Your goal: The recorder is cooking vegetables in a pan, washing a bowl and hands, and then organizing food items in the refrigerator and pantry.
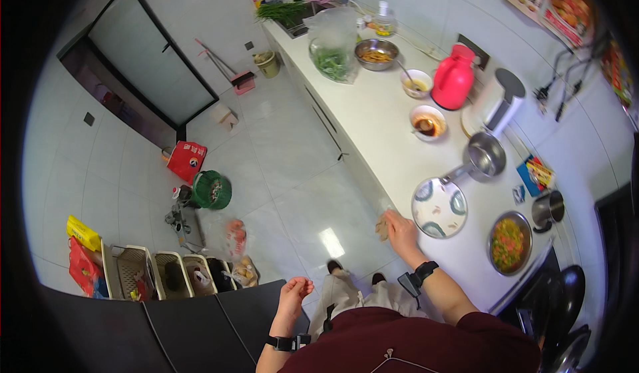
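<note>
My right hand [400,230] grips a crumpled brownish cloth [382,227] at the front edge of the white countertop [367,145]. Just beyond those fingers a patterned plate [438,208] lies on the counter. Behind it rests a steel saucepan [485,157], its handle reaching over the plate's rim. Further right is a metal bowl of chopped red and green food [510,243]. My left hand [295,293] hangs in the air near my waist, fingers curled together, with nothing visible in it.
Along the counter stand a white kettle [499,100], a pink thermos jug [453,78], a bowl of dark sauce [428,123] and a plastic bag of greens [333,56]. A black wok [564,293] sits at right. On the floor are a green basket [212,189] and a rack of bins [172,275].
</note>
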Tool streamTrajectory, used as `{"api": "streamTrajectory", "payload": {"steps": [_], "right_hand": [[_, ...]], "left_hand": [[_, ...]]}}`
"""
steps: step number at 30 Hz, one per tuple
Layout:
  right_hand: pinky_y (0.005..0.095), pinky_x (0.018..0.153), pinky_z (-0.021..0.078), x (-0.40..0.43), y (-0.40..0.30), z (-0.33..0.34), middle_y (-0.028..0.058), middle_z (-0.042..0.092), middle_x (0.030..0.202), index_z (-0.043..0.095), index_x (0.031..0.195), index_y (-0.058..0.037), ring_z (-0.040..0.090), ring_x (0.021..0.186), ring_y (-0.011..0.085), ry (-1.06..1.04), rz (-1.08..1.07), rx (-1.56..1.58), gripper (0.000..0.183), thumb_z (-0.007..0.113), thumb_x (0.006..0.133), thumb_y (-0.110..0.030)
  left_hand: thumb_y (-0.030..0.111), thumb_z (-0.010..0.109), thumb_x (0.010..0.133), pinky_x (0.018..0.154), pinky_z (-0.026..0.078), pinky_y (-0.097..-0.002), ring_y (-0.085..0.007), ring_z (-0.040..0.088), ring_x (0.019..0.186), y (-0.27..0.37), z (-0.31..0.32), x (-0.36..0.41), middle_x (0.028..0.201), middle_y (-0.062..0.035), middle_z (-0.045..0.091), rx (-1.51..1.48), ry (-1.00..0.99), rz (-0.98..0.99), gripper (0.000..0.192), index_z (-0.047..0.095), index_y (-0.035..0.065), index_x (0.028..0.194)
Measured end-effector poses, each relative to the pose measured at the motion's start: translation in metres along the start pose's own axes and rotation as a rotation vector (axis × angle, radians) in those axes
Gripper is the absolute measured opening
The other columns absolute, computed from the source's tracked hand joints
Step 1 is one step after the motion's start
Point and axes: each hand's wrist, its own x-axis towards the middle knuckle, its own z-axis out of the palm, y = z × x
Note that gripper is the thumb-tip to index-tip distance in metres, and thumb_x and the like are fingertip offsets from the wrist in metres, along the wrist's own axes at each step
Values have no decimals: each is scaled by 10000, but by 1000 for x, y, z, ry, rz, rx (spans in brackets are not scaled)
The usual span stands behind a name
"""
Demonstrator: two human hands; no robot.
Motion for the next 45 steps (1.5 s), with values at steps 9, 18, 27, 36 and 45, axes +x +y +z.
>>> {"api": "streamTrajectory", "payload": {"steps": [9, 18, 27, 36, 45], "right_hand": [[338, 777, 474, 170, 49, 81, 132, 619, 1028, 546, 1132, -80, 602, 916, 285, 409, 491, 44, 314, 568, 821, -120], [379, 976, 347, 270, 40, 193, 195, 491, 1215, 491, 1176, -13, 447, 1148, 345, 405, 609, -156, 361, 525, 824, -85], [411, 980, 328, 480, 27, 307, 201, 467, 1246, 486, 1200, -35, 408, 1190, 354, 41, 238, -180, 359, 469, 841, -22], [436, 1048, 189, 766, 32, 477, 182, 228, 1413, 227, 1362, -7, 200, 1308, 346, -150, 252, -282, 552, 419, 893, -226], [425, 1057, 177, 987, 32, 640, 190, 228, 1410, 237, 1357, -6, 201, 1310, 325, -19, 329, -553, 603, 416, 895, -350]], "left_hand": [[134, 520, 878, 726, 494, -262, -163, 602, 750, 148, -77, 172, 851, -92, 615, -57, 71, 84, 132, 561, 10, 899], [122, 510, 885, 727, 497, -262, -159, 597, 767, 350, -112, 358, 867, -95, 616, 59, -31, 93, 126, 556, 8, 913], [131, 518, 885, 721, 493, -256, -156, 598, 767, 472, -87, 531, 868, -92, 619, -9, -64, 111, 131, 555, 13, 926], [139, 518, 891, 714, 496, -257, -163, 597, 749, 636, -106, 685, 837, -84, 614, -33, 123, 167, 131, 562, 16, 903], [118, 494, 892, 761, 496, -279, -176, 603, 787, 766, -127, 896, 875, -106, 622, -3, 112, 43, 154, 562, -7, 951]]}}
